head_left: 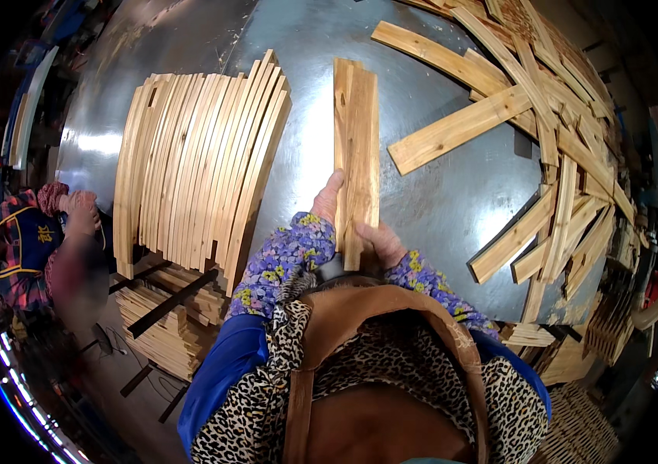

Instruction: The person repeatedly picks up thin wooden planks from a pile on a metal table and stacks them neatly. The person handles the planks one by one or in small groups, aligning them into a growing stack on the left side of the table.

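Observation:
Two or three wooden slats [361, 139] lie together lengthwise in front of me on the metal table, their near ends close to my body. My left hand [329, 198] grips their left edge, thumb pointing away from me along the wood. On the right edge, nearer to me, my right hand [382, 242] is closed round the slats, its thumb on top and its fingers mostly hidden. To the left stands a tight row of slats [197, 162] set on edge side by side, with uneven far ends.
A loose heap of slats [569, 147] covers the right of the metal table [290, 166]; one slat [460, 127] juts toward the middle. Stacked slats [160, 332] sit on dark bars below the table's left edge. Another person [31, 240] is at the far left.

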`<control>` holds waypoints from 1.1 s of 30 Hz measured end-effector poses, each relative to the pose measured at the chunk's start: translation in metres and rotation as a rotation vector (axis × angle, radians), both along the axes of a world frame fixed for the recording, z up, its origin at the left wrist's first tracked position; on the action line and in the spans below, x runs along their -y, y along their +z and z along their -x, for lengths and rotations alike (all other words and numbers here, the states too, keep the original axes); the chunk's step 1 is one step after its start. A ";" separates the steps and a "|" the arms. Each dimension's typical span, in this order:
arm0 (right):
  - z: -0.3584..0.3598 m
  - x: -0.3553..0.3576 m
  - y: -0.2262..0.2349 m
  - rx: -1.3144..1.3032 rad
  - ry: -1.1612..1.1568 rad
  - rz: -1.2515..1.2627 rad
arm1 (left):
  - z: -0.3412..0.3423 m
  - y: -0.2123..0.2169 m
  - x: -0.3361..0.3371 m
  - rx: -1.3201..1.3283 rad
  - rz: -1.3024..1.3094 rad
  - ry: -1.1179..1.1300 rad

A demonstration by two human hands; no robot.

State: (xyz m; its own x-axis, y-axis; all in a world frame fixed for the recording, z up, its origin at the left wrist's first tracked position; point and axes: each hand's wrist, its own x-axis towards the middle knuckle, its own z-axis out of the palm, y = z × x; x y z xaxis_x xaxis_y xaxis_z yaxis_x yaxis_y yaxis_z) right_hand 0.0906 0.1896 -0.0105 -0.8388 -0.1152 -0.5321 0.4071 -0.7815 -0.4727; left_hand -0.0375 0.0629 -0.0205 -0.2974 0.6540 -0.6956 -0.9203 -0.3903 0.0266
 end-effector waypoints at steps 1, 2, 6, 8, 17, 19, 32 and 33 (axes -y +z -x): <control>0.000 0.000 -0.001 -0.042 0.041 0.137 | 0.000 0.001 -0.005 -0.024 0.048 0.021; 0.000 -0.004 -0.004 0.072 0.010 0.105 | -0.001 0.002 -0.010 -0.066 0.067 0.020; 0.012 -0.037 -0.014 0.057 0.040 -0.119 | 0.021 0.010 -0.031 -0.205 0.284 -0.029; 0.033 -0.063 -0.001 0.051 0.074 -0.246 | 0.033 0.008 -0.040 -0.314 0.459 -0.101; 0.338 -0.287 0.125 -0.090 -0.299 -0.953 | 0.037 -0.027 -0.056 -1.268 0.866 -0.391; 0.355 -0.334 0.111 0.208 -0.112 -1.722 | 0.037 -0.019 -0.059 -1.805 0.987 -0.310; 0.190 -0.424 0.017 0.559 0.230 -2.029 | 0.053 0.006 -0.060 -1.813 1.304 -0.812; 0.181 -0.412 0.015 0.427 0.086 -1.760 | 0.049 0.003 -0.053 -1.756 1.315 -0.815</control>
State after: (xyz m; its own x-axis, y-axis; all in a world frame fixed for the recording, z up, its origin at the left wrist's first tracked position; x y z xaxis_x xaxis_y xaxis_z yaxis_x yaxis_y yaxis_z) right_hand -0.0901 0.6019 0.0049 -0.6495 0.7276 -0.2207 0.7168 0.4892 -0.4968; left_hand -0.0866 0.1157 -0.0175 -0.8618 0.4842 -0.1509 0.3524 0.7857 0.5084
